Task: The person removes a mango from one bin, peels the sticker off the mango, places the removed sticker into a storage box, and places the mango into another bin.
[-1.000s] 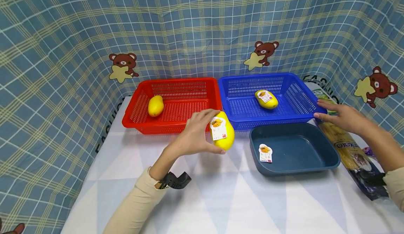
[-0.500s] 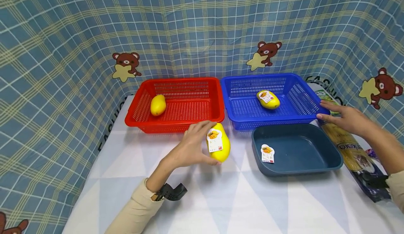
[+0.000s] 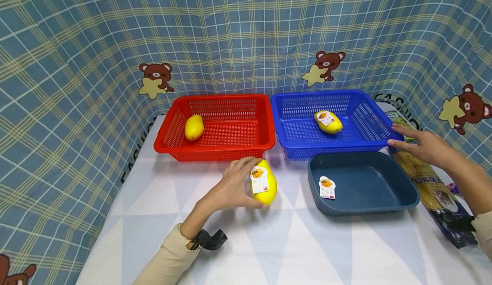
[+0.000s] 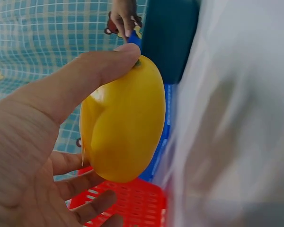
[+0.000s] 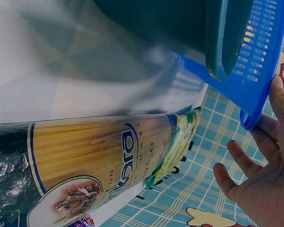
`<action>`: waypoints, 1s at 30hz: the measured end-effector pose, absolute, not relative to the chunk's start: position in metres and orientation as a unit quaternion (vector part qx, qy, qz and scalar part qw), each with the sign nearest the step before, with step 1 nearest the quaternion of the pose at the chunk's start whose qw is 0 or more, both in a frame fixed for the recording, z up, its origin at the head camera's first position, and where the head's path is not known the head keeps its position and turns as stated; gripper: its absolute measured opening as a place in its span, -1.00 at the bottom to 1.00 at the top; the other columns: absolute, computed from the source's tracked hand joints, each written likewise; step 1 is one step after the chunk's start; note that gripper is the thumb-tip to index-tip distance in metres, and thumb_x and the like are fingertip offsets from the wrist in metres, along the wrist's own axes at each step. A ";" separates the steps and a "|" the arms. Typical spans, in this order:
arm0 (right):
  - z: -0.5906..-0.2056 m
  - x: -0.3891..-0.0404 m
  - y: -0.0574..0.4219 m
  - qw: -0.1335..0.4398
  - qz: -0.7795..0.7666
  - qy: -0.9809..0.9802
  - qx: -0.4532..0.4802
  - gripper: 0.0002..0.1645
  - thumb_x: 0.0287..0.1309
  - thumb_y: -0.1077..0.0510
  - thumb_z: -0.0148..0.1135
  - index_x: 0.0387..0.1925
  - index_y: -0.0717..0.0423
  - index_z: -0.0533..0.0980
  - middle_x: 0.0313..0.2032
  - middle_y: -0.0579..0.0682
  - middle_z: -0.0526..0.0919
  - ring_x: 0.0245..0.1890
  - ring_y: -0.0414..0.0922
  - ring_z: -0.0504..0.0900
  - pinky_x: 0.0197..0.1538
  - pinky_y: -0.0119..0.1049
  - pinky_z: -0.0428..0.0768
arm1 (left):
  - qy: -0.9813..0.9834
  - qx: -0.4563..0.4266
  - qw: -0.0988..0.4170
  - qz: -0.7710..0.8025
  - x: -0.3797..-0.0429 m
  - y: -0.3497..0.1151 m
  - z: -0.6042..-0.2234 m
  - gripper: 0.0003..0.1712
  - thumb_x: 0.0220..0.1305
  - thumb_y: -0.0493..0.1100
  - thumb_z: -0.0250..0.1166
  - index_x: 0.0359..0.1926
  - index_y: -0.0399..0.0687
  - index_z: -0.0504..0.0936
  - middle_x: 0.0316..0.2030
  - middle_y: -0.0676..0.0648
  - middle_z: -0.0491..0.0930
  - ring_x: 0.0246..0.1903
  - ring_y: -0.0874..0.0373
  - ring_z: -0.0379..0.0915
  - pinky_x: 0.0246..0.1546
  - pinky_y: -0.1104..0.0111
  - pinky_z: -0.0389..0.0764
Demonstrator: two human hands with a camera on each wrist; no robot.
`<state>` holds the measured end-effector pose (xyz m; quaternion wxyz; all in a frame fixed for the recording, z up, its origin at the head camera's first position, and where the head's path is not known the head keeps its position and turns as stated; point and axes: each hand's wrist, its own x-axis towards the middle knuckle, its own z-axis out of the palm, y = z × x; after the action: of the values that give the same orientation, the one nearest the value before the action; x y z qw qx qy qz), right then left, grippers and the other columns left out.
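Observation:
My left hand [image 3: 234, 186] holds a yellow mango [image 3: 270, 191] between thumb and fingers, low over the table in front of the red basket. A white tag [image 3: 259, 180] with a mango picture is on its side; the left wrist view shows the mango's plain yellow skin [image 4: 128, 123]. At the right, my right hand [image 3: 426, 146] has thumb and forefinger around the near right corner of the blue basket [image 3: 323, 146], its other fingers lying loose below in the right wrist view. One tagged mango [image 3: 328, 122] lies in that basket. Another mango [image 3: 194, 127], no tag showing, lies in the red basket [image 3: 215, 150].
A dark teal tub [image 3: 365, 182] stands before the blue basket, with a loose mango tag [image 3: 327, 188] at its left side. Beside it on the right lies a pasta packet [image 5: 94, 151], partly under my right arm. A plaid curtain [image 3: 238, 37] closes off the back and sides.
My left hand has lowered the mango toward the table, nearer to me and slightly left. My right hand stays at the blue basket's corner. The head view has shifted slightly.

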<state>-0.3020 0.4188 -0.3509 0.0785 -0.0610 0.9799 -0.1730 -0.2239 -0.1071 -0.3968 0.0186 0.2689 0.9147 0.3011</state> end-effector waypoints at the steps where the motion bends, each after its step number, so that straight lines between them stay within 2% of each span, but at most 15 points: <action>1: -0.351 -0.302 0.419 0.078 -0.173 0.980 -0.061 0.03 0.41 -0.34 -0.02 0.56 0.16 -0.15 0.39 0.60 -0.10 0.23 0.73 -0.01 0.06 0.65 0.04 | 0.916 0.269 0.019 0.299 -0.224 -0.108 -0.399 0.36 -0.30 0.23 0.67 0.54 0.09 0.17 0.45 -0.08 0.19 0.34 -0.06 0.09 0.32 -0.17 0.14; 4: -0.350 -0.302 0.418 0.079 -0.174 0.980 -0.060 0.04 0.41 -0.34 -0.02 0.56 0.15 -0.16 0.39 0.60 -0.10 0.23 0.73 -0.02 0.06 0.65 0.04 | 0.917 0.271 0.018 0.292 -0.225 -0.108 -0.405 0.36 -0.30 0.25 0.67 0.54 0.11 0.17 0.44 -0.09 0.20 0.34 -0.08 0.10 0.28 -0.17 0.19; 7: -0.349 -0.302 0.417 0.080 -0.175 0.980 -0.057 0.04 0.41 -0.35 -0.02 0.56 0.15 -0.16 0.39 0.61 -0.10 0.23 0.72 -0.02 0.05 0.65 0.04 | 0.916 0.277 0.013 0.289 -0.226 -0.109 -0.410 0.36 -0.30 0.25 0.67 0.53 0.05 0.19 0.42 -0.10 0.22 0.34 -0.11 0.10 0.23 -0.15 0.26; 10: -0.349 -0.302 0.416 0.081 -0.174 0.980 -0.058 0.04 0.41 -0.35 -0.02 0.56 0.16 -0.16 0.39 0.61 -0.10 0.23 0.72 -0.01 0.05 0.65 0.05 | 0.915 0.281 0.011 0.287 -0.225 -0.109 -0.414 0.36 -0.30 0.24 0.67 0.52 -0.01 0.20 0.42 -0.13 0.22 0.34 -0.13 0.11 0.23 -0.14 0.25; 15: -0.349 -0.301 0.416 0.080 -0.167 0.981 -0.062 0.03 0.42 -0.34 -0.04 0.55 0.20 -0.14 0.39 0.60 -0.10 0.22 0.72 0.00 0.07 0.64 0.06 | 0.915 0.279 0.029 0.289 -0.224 -0.108 -0.417 0.38 -0.30 0.24 0.67 0.54 0.03 0.16 0.45 -0.16 0.17 0.35 -0.14 0.09 0.29 -0.15 0.17; 21: -0.347 -0.303 0.413 0.076 -0.159 0.981 -0.081 0.01 0.42 -0.30 0.02 0.54 0.27 -0.08 0.36 0.62 -0.02 0.26 0.68 0.00 0.06 0.64 0.06 | 0.916 0.278 0.036 0.287 -0.222 -0.108 -0.421 0.37 -0.30 0.20 0.69 0.53 -0.02 0.18 0.45 -0.17 0.18 0.34 -0.15 0.10 0.27 -0.13 0.21; 24: -0.344 -0.300 0.408 0.039 -0.150 0.983 -0.100 -0.06 0.42 -0.23 0.09 0.49 0.33 0.08 0.33 0.62 0.10 0.29 0.63 0.04 0.10 0.63 0.05 | 0.915 0.279 0.040 0.289 -0.222 -0.108 -0.424 0.39 -0.31 0.21 0.69 0.53 -0.02 0.17 0.44 -0.15 0.18 0.33 -0.13 0.11 0.27 -0.09 0.22; 30: -0.340 -0.286 0.379 -0.086 -0.135 0.977 -0.138 -0.41 0.40 -0.06 0.20 0.21 0.33 0.46 0.22 0.52 0.34 0.22 0.54 0.21 0.08 0.56 0.16 | 0.913 0.275 0.045 0.299 -0.221 -0.109 -0.426 0.41 -0.28 0.23 0.68 0.56 0.06 0.11 0.47 -0.14 0.14 0.34 -0.10 0.09 0.27 -0.07 0.22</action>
<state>-0.2857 0.3793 -0.3398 -0.0859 -0.1382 0.9773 -0.1354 -0.2213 -0.1095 -0.4258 0.0452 0.2749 0.9125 0.2995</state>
